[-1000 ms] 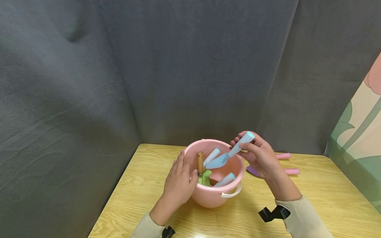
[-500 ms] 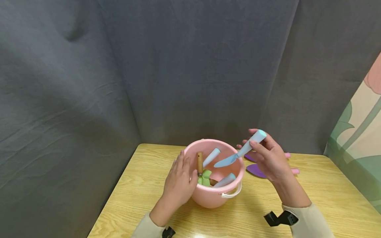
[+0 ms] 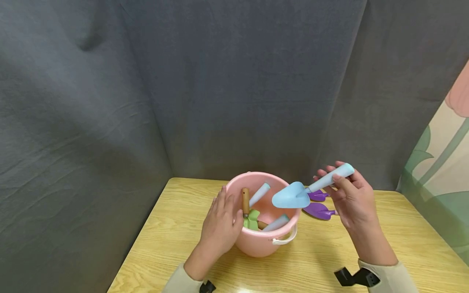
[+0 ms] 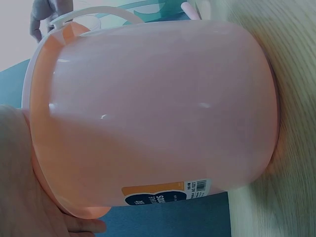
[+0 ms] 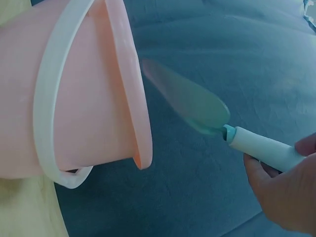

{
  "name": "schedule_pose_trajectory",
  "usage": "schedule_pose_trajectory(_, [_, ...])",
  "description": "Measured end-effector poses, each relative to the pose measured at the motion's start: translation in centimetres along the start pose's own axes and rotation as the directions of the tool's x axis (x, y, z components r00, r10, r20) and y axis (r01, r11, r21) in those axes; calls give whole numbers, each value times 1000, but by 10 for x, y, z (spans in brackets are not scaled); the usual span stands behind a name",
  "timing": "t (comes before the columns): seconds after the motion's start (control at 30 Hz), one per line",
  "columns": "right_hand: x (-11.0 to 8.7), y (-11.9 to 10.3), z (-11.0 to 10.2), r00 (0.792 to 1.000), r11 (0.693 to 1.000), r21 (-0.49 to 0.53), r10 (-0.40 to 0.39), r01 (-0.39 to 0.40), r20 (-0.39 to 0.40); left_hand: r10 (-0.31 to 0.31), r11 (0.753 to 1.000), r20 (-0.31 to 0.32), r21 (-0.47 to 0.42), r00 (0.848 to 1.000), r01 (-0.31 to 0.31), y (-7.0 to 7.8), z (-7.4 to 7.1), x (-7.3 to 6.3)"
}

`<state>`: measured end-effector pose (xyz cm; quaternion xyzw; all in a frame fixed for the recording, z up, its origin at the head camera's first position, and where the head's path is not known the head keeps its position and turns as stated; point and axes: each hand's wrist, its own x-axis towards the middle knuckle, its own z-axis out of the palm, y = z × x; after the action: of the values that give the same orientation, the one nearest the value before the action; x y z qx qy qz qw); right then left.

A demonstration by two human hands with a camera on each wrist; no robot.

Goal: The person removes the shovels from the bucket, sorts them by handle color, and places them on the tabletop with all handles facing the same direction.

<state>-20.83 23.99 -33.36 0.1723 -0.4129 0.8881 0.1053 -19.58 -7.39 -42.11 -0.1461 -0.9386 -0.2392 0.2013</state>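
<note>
A light blue trowel with a pale handle is held in my right hand, its blade over the right rim of a pink bucket. In the right wrist view the trowel hangs apart from the bucket's rim, the thumb and fingers around its handle. My left hand rests with straight fingers against the bucket's left rim. Inside the bucket lie a green tool with a wooden handle and two pale blue handles, one at the back and one in front.
Two purple trowels lie on the wooden table right of the bucket, the nearer trowel in front of the farther trowel. The bucket's white carrying handle hangs at its front right. Grey cloth stands behind the table.
My right hand has moved right with the trowel, away from the bucket's middle, and the blade has turned to show its broad face. My left hand has stayed at the rim.
</note>
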Motion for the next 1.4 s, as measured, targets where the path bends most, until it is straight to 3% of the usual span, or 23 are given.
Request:
schedule_pose_trajectory(0.17, [0,-6,-11,994,992,121,54,-42,-95,2,1000,-5,1,1000,-2,0,1,0])
schedule_pose_trajectory(0.7, [-10,-15,-41,982,947,317,108,-53,-157,-14,1000,5,-3,1000,14,4,0,0])
schedule_pose_trajectory(0.93, [-11,-23,-57,954,925,374,174,-73,-243,-10,1000,3,-1,1000,10,3,1,0])
schedule_pose_trajectory(1.07, [-13,-27,-66,954,898,432,199,-86,-223,-7,1000,2,3,1000,7,3,1,0])
schedule_pose_trajectory(1.4, [-17,-32,-86,971,827,562,161,-35,-176,-2,1000,-2,7,1000,2,2,0,1])
